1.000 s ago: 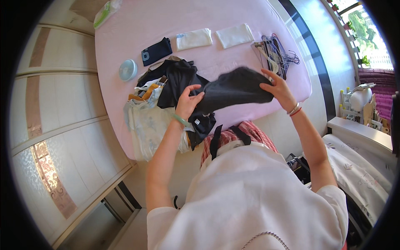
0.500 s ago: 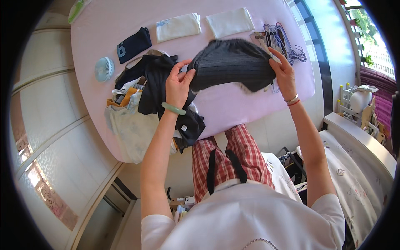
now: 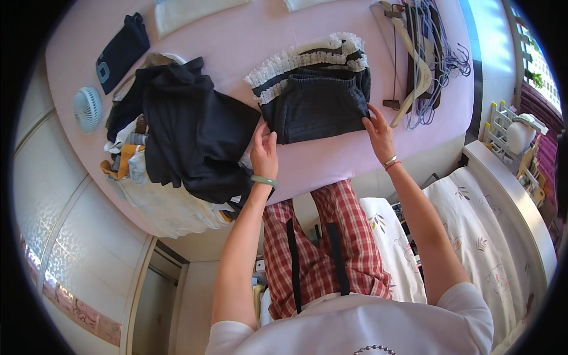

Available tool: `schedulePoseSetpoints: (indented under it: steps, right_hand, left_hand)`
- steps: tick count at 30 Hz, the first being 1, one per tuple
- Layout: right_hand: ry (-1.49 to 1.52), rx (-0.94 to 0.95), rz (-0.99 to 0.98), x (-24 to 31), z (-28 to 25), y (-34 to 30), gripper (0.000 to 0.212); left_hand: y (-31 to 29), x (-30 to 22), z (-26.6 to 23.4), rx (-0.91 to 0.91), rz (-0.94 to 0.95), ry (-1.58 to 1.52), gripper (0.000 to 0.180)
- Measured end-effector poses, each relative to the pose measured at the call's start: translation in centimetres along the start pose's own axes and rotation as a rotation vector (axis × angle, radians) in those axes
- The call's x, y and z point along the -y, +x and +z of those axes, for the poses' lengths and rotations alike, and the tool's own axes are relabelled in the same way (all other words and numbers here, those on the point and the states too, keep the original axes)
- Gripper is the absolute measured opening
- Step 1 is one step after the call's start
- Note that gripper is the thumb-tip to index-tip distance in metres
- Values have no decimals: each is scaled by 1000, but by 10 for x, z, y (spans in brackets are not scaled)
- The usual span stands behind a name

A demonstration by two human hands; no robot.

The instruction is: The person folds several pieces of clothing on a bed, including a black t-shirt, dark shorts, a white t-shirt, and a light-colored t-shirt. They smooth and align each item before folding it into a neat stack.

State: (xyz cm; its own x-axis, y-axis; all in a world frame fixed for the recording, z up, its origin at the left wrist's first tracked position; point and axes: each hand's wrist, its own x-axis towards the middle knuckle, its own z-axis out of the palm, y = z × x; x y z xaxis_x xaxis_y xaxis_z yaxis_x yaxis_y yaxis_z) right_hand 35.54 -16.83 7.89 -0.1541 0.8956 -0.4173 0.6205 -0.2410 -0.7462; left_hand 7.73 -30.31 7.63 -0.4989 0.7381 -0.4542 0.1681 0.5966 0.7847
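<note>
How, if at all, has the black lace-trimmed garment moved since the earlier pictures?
Yes: the black lace-trimmed garment has moved down, from held above the pink bed to lying on it.

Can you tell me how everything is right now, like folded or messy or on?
Lacy dark garment: laid on the bed, lace at its far side.
Left hand: at the garment's near left corner.
Right hand: at the garment's near right corner.
Clothes pile: heaped, rumpled.
Navy clothing: folded.
White cloths: lying flat, partly out of view.
Hangers: bunched together.
Fan: can't tell if it's spinning.
</note>
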Motion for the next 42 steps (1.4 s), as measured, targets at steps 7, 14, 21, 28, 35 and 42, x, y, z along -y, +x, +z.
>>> schedulePoseSetpoints:
  steps: [7,14,21,28,35,42]
  right_hand:
    - [-192,68,-56,70,8,51,58]
    - [-227,-23,-371,108,10,78,57]
    - [-840,213,-732,112,49,72,68]
    - [-863,171,-740,49,53,129,63]
    - [-784,146,-687,62,32,123,62]
    - [-357,-183,-214,26,20,58,64]
  left_hand:
    - [52,-66,24,-96,300,143,48]
    - [57,-65,20,-266,396,121,37]
    - [70,-67,54,86,610,708,54]
    - [99,-18,56,39,630,794,60]
    - [91,-17,35,8,591,747,59]
    - [20,-3,34,-220,-106,-343,78]
